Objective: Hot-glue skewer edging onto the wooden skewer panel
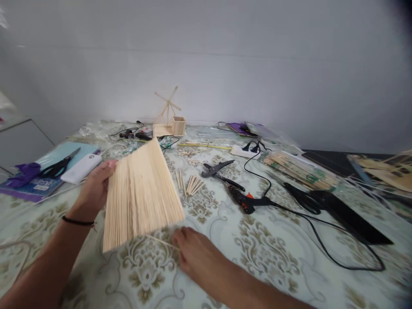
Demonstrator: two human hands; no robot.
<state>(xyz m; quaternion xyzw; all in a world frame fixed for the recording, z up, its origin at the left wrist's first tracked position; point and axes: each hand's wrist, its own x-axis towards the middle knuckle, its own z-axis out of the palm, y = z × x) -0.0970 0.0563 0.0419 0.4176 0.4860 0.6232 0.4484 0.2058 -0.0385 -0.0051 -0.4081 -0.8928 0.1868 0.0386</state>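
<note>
My left hand (98,182) is closed on the left edge of a panel of wooden sticks (141,193), laid side by side into a sheet and tilted above the tablecloth. Low in front, my right hand (193,249) pinches a thin wooden stick (162,243). That stick's far end reaches close to the panel's lower edge; whether the two touch, I cannot tell. Short cut sticks (195,185) lie in a small group beyond the panel. To the right are grey-jawed cutters (219,169) and a black glue gun (244,199) with its cord.
Farther back stand a stick-built windmill (168,103) and an open stick box (178,125). A power strip (244,151), bagged sticks (302,171) and black-handled scissors (301,197) are at right. Left are scissors (59,165), a white device (81,168) and books (41,186).
</note>
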